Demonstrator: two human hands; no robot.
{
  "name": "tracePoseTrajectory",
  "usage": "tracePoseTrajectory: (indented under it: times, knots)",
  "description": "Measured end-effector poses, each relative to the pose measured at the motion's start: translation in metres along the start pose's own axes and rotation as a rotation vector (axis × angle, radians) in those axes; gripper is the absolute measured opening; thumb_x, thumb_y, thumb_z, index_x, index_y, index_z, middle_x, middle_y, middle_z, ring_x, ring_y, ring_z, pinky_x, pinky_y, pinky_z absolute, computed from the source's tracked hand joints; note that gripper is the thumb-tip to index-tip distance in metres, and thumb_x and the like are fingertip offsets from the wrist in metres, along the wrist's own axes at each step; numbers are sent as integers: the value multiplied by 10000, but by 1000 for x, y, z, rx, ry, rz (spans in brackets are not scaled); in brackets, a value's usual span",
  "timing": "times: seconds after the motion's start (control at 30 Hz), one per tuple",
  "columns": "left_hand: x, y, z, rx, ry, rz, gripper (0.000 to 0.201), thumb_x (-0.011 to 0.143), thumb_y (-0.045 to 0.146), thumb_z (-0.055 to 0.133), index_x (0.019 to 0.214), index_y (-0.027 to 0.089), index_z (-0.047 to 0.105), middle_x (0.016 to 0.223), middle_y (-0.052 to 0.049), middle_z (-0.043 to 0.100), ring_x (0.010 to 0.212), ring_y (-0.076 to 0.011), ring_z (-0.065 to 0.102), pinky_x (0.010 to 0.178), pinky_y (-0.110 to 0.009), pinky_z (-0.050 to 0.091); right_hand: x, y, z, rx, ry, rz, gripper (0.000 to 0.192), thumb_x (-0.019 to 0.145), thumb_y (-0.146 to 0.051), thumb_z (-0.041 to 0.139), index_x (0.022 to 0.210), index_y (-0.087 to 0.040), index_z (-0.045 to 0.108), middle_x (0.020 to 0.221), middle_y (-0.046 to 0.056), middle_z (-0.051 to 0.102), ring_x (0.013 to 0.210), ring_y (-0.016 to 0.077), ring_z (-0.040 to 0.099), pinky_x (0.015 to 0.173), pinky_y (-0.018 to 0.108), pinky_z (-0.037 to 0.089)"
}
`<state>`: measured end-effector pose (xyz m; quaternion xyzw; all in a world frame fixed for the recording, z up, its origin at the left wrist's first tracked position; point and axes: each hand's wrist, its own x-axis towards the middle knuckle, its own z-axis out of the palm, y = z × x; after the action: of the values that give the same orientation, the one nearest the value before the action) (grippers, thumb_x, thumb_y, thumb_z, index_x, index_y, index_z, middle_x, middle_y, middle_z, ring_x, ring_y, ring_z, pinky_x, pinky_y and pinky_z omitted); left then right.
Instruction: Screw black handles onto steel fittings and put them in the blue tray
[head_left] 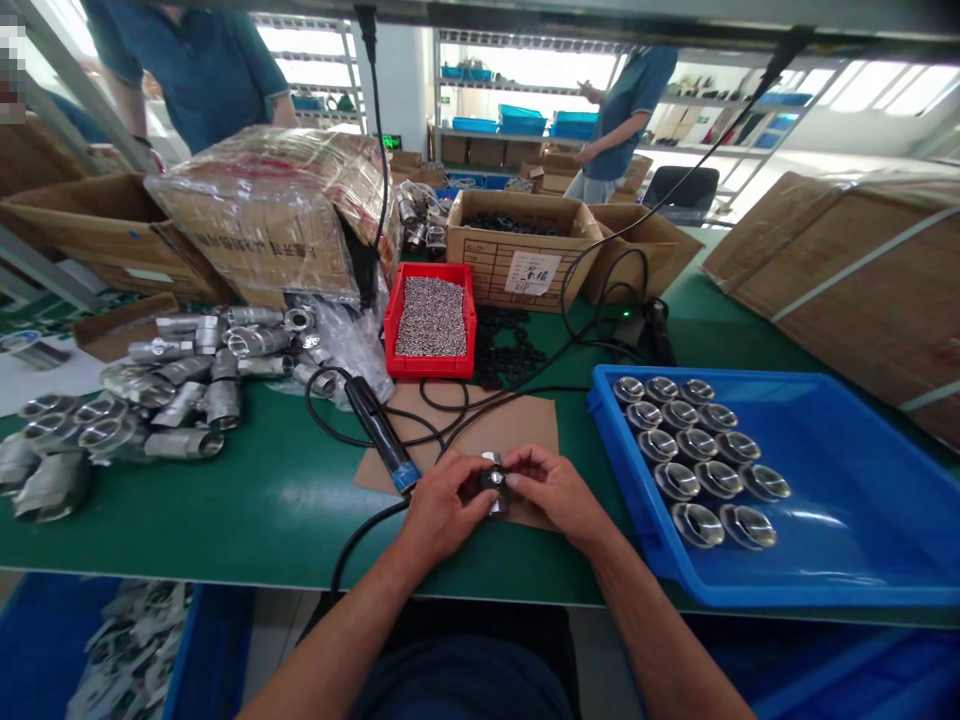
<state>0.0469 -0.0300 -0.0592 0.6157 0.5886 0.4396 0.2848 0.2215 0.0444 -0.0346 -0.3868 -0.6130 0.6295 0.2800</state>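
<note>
At the middle of the bench, over a flat cardboard sheet (525, 425), a small silver metal valve fitting (494, 505) with a dark part and a bright round centre on top lies between my hands. My left hand (448, 507) is closed on its left side, thumb and fingers pinching it. From the right, my right hand (555, 493) pinches at the same fitting with thumb and forefinger; the exact contact is partly hidden. Just left of my left hand rests a black corded electric screwdriver (379, 430) with a blue band near its tip.
Behind the cardboard stand a red bin (391, 345) of tiny metal parts and loose black pieces (506, 345). Silver fittings (187, 370) pile up at left. A blue tray (840, 480) at right holds several round metal fittings. Cartons (480, 250) line the back; two people stand beyond.
</note>
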Motion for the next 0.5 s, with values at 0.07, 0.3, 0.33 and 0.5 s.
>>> tracePoseTrajectory:
  times: [0.07,0.3,0.33,0.5]
  knots:
    - [1,1,0,-10,-5,-7,288,801,151,668,1073,245,658,936,-8,596,810,-141,574,747,-270,460,0,0,6,92,44,109,174,718,-270,707,844,-185,624,746,-28,640,583,97,542,558,225,417]
    - [1,3,-1,-12,-11,-17,285,802,141,661,1065,249,660,935,-5,597,808,-137,571,752,-269,454,2,1,17,242,122,239,203,685,-298,716,763,-173,577,635,-45,590,476,67,478,460,198,345]
    - [1,3,-1,-12,-9,-18,287,800,140,661,1065,249,660,936,-4,598,804,-136,570,748,-267,453,1,2,18,253,127,235,205,684,-290,719,768,-175,572,653,-44,595,486,67,486,470,198,359]
    - [0,2,-2,-23,-11,-32,305,794,140,669,1077,252,660,948,-2,598,809,-134,572,747,-264,453,0,6,8,227,46,215,281,693,-302,751,884,-180,585,818,-15,634,593,92,557,562,235,454]
